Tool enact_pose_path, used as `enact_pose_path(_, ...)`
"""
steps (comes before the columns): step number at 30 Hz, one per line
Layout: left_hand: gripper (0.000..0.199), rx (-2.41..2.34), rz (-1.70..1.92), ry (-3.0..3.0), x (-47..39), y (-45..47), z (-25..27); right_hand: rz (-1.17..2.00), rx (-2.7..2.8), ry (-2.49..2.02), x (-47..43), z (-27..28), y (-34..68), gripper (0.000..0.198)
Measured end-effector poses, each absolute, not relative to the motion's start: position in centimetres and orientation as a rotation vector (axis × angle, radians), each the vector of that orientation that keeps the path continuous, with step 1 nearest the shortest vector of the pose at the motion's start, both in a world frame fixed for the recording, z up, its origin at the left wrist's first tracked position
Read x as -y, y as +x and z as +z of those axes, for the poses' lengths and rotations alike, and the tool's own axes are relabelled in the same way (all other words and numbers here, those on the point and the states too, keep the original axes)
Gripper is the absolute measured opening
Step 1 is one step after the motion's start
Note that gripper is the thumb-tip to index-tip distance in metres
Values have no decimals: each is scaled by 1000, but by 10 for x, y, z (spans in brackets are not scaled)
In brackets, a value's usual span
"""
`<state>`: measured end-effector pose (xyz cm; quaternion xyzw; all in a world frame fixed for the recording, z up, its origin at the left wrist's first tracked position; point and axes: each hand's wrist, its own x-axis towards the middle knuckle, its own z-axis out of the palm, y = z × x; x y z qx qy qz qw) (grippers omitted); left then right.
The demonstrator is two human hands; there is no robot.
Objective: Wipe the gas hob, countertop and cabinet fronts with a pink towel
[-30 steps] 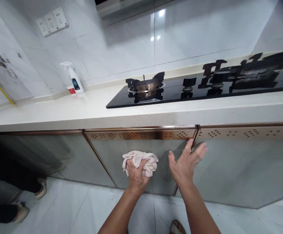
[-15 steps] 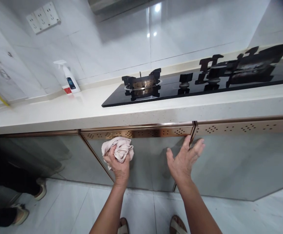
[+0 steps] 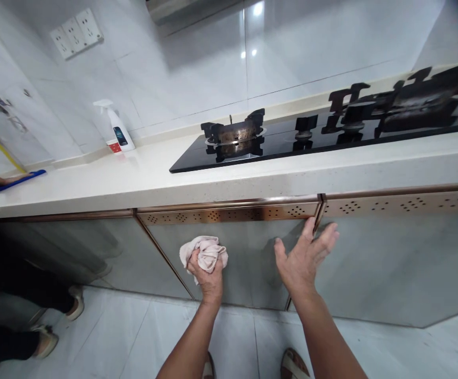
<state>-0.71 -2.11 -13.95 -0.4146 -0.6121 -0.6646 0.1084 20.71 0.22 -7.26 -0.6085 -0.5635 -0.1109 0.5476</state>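
A crumpled pale pink cloth [image 3: 209, 251] is bunched in my left hand [image 3: 208, 278], which presses it against the grey cabinet door [image 3: 248, 263]. My right hand [image 3: 302, 260] has its fingers spread near the right edge of that door, by the seam with the neighbouring door [image 3: 390, 263]. Its fingertips reach the perforated copper-coloured strip [image 3: 232, 215] along the top of the door. Nothing is held in the right hand.
On the white counter [image 3: 142, 176] sit a black gas hob [image 3: 280, 145] and a white spray bottle [image 3: 119, 129]. At the far left, another person's hand [image 3: 0, 181] is on a blue cloth-like strip [image 3: 27, 177]; dark-trousered legs [image 3: 19, 279] stand below.
My left hand has moved the cloth down and slightly right on the door, away from the perforated strip. Another person's hand with the blue strip has come into view at the left.
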Motion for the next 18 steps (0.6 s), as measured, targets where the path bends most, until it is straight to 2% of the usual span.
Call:
enact_pose_path(7, 56, 1882, -1978, -1282, 25, 6, -151, -262, 1341, -1434, -4, -75, 209, 98)
enact_pose_path(11, 46, 1839, -1961, -1300, 29, 6, -126, -268, 1341, -1429, -4, -75, 210, 98)
enact_pose_path(18, 48, 1610, -1816, -1417, 39, 6, -71, -293, 1344, -1425, -4, -73, 210, 97)
